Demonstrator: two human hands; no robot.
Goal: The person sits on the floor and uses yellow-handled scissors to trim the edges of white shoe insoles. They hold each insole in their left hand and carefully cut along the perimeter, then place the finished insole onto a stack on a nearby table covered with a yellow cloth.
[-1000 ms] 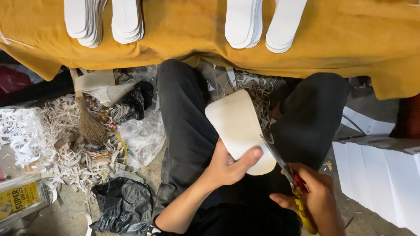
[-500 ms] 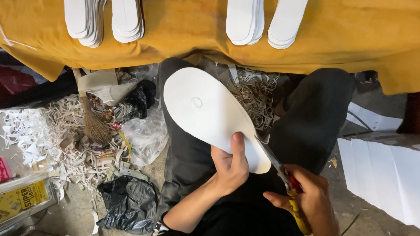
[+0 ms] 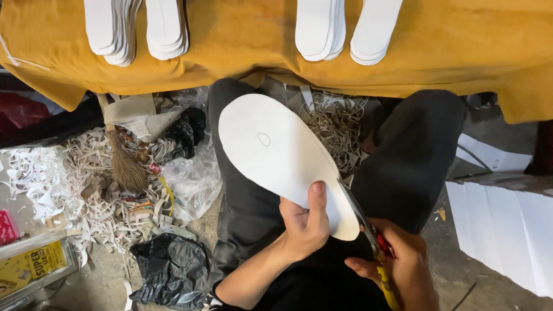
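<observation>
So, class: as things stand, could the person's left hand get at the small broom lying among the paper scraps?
Probably not straight away: the left hand is gripping the white insole, so it isn't free, though nothing blocks the way to the broom.

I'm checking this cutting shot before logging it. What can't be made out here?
- Scissors: handles hidden inside the right hand, head view.
- White insole: underside faces away; the left hand covers part of its near end.
- Insole stacks: tops cut off by the upper frame edge.
</observation>
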